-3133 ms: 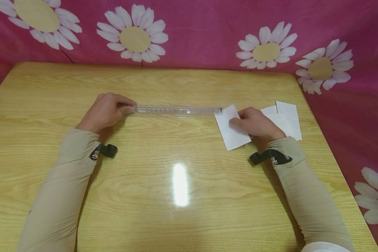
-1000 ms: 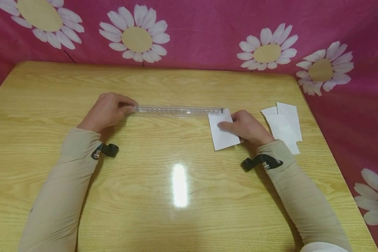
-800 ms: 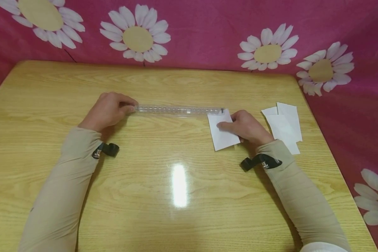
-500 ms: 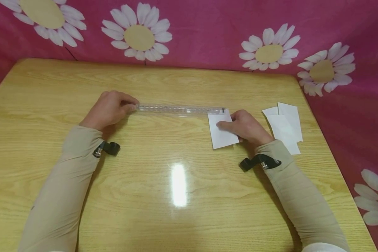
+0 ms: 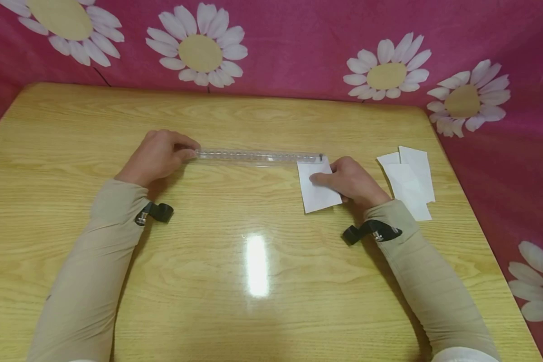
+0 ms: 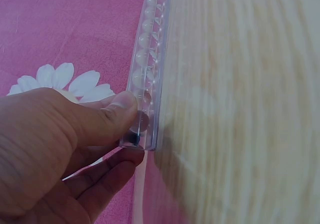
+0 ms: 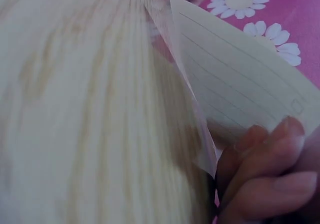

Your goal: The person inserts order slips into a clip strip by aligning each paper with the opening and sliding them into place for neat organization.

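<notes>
A long clear plastic strip (image 5: pixel 258 156) with a row of round shapes along it lies crosswise over the table. At its left end my left hand (image 5: pixel 158 156) pinches it; the left wrist view shows the thumb over the strip's end (image 6: pixel 142 84). My right hand (image 5: pixel 350 181) holds a piece of white paper (image 5: pixel 315 193), thumb on top and fingers beneath. The paper's upper edge meets the strip's right end, where a small dark mark shows. From below, in the right wrist view, the paper (image 7: pixel 235 69) carries several printed lines and a small square.
Several more white papers (image 5: pixel 409 183) lie overlapping on the wooden table (image 5: pixel 185 281), right of my right hand. A pink cloth with daisies (image 5: pixel 294 50) hangs behind the table and along its right side. A bright reflection (image 5: pixel 257 266) shows on the tabletop.
Since the earliest frame, my right hand has moved a little left with the paper, straightening it and uncovering more of the papers behind. My left hand keeps its pinch on the strip.
</notes>
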A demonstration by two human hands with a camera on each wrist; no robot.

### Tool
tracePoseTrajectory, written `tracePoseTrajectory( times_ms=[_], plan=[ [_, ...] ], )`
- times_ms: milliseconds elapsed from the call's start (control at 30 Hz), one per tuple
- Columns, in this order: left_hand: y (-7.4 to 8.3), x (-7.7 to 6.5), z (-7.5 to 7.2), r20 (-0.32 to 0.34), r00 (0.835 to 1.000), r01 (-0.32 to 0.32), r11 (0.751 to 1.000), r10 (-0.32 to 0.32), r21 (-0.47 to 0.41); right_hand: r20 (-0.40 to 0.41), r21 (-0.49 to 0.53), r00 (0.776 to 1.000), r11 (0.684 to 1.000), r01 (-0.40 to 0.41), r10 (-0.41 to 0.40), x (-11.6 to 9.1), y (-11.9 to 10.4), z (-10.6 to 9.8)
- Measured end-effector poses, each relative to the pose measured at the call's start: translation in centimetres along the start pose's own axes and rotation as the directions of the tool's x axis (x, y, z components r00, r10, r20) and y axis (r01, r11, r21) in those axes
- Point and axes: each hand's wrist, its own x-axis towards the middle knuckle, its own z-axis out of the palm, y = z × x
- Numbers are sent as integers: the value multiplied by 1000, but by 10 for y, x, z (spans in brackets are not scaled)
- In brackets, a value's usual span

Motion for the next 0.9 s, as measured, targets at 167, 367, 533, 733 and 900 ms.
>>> tracePoseTrajectory(
  times_ms=[167,367,533,733,900],
  plan=[
    [0,0,0,6,1000,8,1000,-8,0,11,42,1000,999,-5,5,2,0,2],
    [0,0,0,16,1000,19,1000,-19,-1,0,47,1000,999,7,-7,3,-2,3],
    [1,0,0,14,1000,22,1000,-22,-1,13,42,1000,999,18,-19,2,-3,2],
    [1,1,1,5,1000,14,1000,-14,2,10,49,1000,999,11,-11,1,-5,3],
    [2,1,1,11,1000,25,1000,-25,0,-5,48,1000,999,-14,14,3,-8,4]
  ],
)
